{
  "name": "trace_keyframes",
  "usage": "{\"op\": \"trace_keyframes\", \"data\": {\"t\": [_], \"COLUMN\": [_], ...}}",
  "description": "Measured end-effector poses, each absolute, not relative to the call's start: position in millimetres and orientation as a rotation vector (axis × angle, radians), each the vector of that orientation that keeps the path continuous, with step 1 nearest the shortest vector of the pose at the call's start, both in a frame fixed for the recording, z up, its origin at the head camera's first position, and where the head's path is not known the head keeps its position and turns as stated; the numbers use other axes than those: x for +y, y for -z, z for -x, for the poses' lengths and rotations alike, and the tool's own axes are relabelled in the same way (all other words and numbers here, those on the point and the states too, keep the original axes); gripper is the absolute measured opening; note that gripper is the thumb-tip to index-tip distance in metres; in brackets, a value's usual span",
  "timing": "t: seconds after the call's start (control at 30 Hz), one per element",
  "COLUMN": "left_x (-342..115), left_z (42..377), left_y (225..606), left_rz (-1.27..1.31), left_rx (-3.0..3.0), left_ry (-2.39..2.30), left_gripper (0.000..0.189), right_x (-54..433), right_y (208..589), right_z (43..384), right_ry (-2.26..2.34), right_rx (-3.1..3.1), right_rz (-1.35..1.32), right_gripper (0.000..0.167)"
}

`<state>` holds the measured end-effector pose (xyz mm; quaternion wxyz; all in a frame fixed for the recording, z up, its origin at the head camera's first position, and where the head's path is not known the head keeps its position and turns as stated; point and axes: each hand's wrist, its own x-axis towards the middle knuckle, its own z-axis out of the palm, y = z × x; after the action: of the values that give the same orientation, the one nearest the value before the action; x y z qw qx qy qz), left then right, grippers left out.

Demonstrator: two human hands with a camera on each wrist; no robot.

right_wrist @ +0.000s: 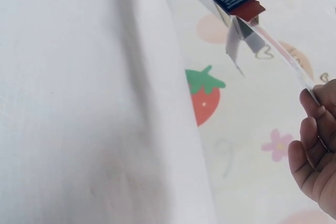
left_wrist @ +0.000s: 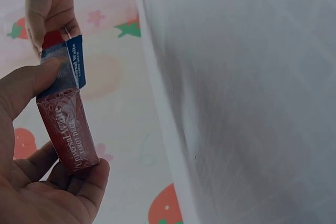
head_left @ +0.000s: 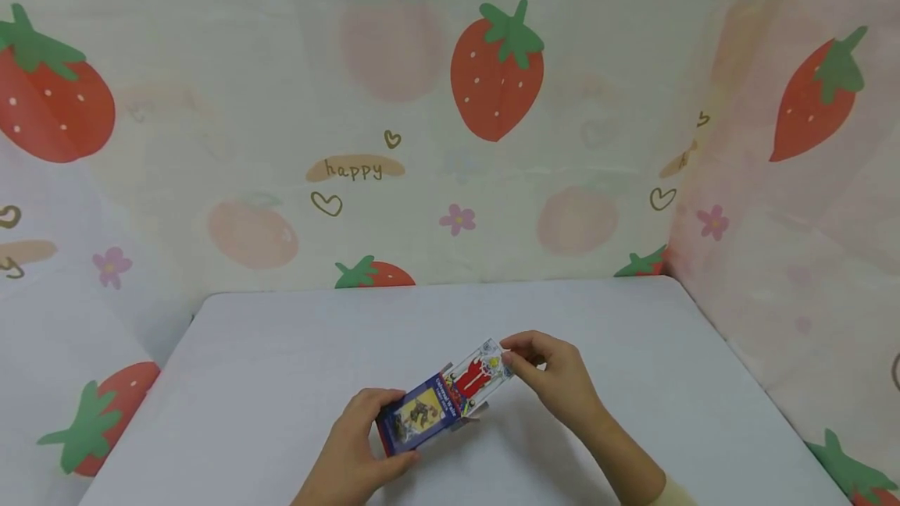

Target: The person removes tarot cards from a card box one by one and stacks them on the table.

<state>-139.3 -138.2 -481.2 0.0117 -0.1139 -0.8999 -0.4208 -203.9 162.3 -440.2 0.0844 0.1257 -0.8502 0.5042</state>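
My left hand (head_left: 357,443) grips a blue and red tarot card box (head_left: 419,415) by its sides, tilted above the table. "Universal Waite" is printed on the box, and its end flaps stand open toward the right. A thin white illustrated card (head_left: 478,373) with a red figure sticks well out of that open end. My right hand (head_left: 555,377) pinches the card's far edge between thumb and fingers. In the right wrist view the card (right_wrist: 287,56) looks slightly bowed between box and fingertips. The box's inside is hidden.
A white-covered table (head_left: 281,358) lies beneath both hands. Behind it hangs a pale curtain (head_left: 422,123) printed with strawberries, and similar fabric stands on the left and right sides.
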Motion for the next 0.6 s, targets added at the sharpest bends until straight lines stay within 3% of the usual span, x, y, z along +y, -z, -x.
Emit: {"op": "trace_keyframes", "data": {"t": [0.6], "left_x": [-137], "left_z": [138], "left_y": [480], "left_rz": [0.293], "left_rx": [-2.735], "left_ry": [1.281], "left_gripper": [0.073], "right_x": [177], "right_y": [432], "right_z": [228], "right_ry": [-1.496], "right_rx": [-2.469], "right_rz": [-0.435], "right_gripper": [0.015]}}
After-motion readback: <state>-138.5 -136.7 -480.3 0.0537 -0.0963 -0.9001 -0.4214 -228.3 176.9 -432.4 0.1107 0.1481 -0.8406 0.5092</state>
